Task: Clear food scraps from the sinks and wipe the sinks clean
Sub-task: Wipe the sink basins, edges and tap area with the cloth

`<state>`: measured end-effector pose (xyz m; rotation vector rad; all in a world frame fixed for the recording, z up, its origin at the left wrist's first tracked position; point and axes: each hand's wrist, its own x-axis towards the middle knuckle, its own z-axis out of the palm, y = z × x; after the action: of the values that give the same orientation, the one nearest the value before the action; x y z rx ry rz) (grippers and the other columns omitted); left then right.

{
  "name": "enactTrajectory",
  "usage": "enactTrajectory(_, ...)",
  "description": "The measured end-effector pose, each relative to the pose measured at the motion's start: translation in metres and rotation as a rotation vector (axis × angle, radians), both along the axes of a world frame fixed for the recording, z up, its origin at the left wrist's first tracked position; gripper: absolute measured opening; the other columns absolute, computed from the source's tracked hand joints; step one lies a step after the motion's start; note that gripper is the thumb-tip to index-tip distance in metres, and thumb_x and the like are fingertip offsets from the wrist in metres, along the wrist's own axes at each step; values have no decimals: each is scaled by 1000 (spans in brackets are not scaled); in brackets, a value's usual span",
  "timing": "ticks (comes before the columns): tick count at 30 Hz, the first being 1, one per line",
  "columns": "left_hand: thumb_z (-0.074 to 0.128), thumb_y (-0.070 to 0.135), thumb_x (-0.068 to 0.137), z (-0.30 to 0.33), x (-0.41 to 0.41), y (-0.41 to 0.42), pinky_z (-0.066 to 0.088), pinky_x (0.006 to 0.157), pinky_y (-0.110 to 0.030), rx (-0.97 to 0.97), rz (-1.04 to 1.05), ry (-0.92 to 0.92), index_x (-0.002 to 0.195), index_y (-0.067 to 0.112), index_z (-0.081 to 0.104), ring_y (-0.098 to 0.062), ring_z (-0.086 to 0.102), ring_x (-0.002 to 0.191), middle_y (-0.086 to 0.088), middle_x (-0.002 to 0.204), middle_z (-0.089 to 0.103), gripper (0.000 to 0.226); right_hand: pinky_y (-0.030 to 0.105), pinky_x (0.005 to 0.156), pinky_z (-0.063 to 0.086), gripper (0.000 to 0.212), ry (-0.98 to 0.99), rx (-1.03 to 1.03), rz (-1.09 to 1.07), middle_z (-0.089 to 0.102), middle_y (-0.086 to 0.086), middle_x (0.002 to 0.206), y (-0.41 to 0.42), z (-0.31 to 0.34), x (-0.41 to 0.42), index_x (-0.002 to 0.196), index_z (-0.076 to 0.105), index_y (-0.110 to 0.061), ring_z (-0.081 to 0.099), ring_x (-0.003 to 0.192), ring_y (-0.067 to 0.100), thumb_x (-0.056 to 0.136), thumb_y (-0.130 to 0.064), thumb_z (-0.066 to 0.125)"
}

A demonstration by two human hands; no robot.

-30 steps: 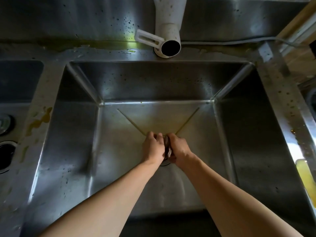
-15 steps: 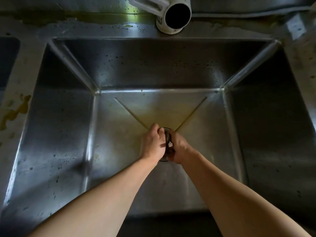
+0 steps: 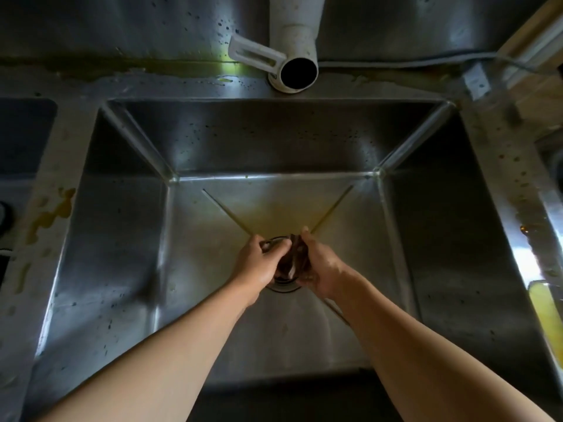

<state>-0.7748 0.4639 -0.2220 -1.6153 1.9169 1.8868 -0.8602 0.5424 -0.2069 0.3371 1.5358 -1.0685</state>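
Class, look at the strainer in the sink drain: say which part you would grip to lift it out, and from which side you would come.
Grip the strainer by its raised rim, coming straight down from above. It sits low in the drain on the sink floor, so the sides are walled in. Both hands, left hand and right hand, already curl round it from opposite sides; its exact shape is hidden.

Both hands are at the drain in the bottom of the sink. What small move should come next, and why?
Probably lift the dark strainer straight up out of the drain. The left hand and the right hand both curl round it, and it seems already tilted above the drain ring, so the scraps in it could then be carried out of the sink.
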Motion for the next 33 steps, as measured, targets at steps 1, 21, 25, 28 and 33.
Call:
enactTrajectory(1,65,31,87,4,-2,-1,35,43,-21,110,112,22,74,15,50,-16,51,48,-5,63,57,25,22,52,41,48,44,-35,14,65,4,72,3,5,0,93,62,-13,60,56,10,101,-47,29)
enactTrajectory(21,47,70,81,62,-1,-16,46,48,-22,917,288,-4,82,11,63,-20,55,56,-8,73,61,62,34,72,47,19,940,1,247,64,2,78,6,41,8,82,51,-17,61,80,26,87,-30,64)
enactTrajectory(25,51,76,75,61,-16,-4,52,69,-32,829,382,-35,83,11,67,-26,64,76,-10,82,69,67,40,75,46,20,1099,26,374,59,10,94,2,48,23,87,46,-16,57,86,33,89,-32,58)
enactTrajectory(28,52,65,83,50,-23,3,52,59,-32,658,489,-59,91,12,70,-27,66,73,-10,84,71,56,41,80,45,22,1071,24,307,58,9,98,-1,50,30,88,50,-13,56,91,31,90,-33,57)
enactTrajectory(33,51,57,88,31,-15,6,56,82,-46,308,418,-39,93,9,69,-32,68,87,-15,97,70,52,38,78,51,19,895,24,155,69,9,84,0,45,20,75,57,-18,63,88,29,88,-32,58)
